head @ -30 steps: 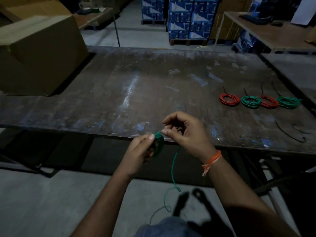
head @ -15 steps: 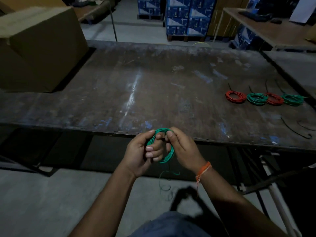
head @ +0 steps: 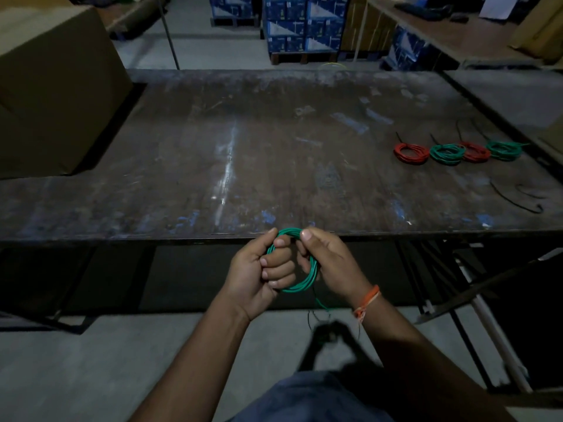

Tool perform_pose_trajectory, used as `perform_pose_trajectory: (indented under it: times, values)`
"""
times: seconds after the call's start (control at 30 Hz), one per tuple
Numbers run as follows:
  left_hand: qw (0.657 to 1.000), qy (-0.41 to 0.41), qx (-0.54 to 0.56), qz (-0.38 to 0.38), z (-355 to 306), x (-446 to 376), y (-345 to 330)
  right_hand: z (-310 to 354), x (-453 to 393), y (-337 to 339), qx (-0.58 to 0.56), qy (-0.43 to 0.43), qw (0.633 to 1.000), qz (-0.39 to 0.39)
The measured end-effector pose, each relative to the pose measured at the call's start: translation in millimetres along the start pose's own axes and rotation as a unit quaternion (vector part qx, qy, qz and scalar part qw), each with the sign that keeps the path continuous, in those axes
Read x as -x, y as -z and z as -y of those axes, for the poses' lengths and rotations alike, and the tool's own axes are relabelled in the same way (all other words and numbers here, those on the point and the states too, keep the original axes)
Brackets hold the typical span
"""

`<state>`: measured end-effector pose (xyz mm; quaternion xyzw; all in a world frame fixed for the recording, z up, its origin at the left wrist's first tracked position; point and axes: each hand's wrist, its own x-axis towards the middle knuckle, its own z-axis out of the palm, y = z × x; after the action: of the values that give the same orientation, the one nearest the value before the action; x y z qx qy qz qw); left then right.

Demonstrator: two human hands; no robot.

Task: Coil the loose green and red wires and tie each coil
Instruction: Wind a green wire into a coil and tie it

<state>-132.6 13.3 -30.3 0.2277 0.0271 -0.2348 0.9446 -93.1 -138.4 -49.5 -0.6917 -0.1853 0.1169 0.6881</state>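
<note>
Dim storeroom, scuffed worktop (head: 231,166) ahead. Just off its near edge, green coil (head: 300,263) held up by both hands: left hand (head: 262,269) with grip curled through the loops, likely to keep them stacked; right hand (head: 326,263) with grip pinching the top strand. Short tail dangling below. Four tied coils (head: 457,152) far right, black ties (head: 515,197) near them. Cardboard box (head: 51,86) far left, well clear.

Bare forearms, an orange thread band (head: 367,301) tied round the right wrist, and blue-grey trousers (head: 307,397) below.
</note>
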Motion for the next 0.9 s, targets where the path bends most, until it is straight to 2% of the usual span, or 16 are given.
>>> perform_pose_trajectory:
  times: [0.2,0.37,0.53,0.63,0.73,0.83,0.9]
  values:
    - [0.998,-0.048,0.040,-0.026,-23.6,1.0,1.7,-15.4,11.9,21.1,-0.018,-0.054,0.998,-0.017]
    - [0.988,-0.113,0.071,-0.072,-38.1,5.0,15.0,-37.5,38.9,41.4,0.139,-0.046,0.989,-0.017]
    - [0.971,-0.185,0.068,-0.135,-46.8,5.3,21.3,-35.1,60.5,59.8,0.283,0.019,0.955,-0.091]
    - [0.957,-0.233,0.013,-0.171,-44.6,2.9,18.5,-10.5,62.7,49.3,0.331,0.108,0.937,-0.039]
    - [0.930,-0.282,-0.092,-0.215,-32.8,-4.3,15.8,17.7,53.7,23.4,0.344,0.185,0.920,0.029]
    - [0.904,-0.305,-0.212,-0.213,-21.3,-7.1,11.2,38.8,38.1,3.4,0.340,0.236,0.910,0.032]
    - [0.898,-0.301,-0.255,-0.194,-16.8,-5.7,7.3,48.3,25.7,-1.9,0.340,0.257,0.904,0.029]
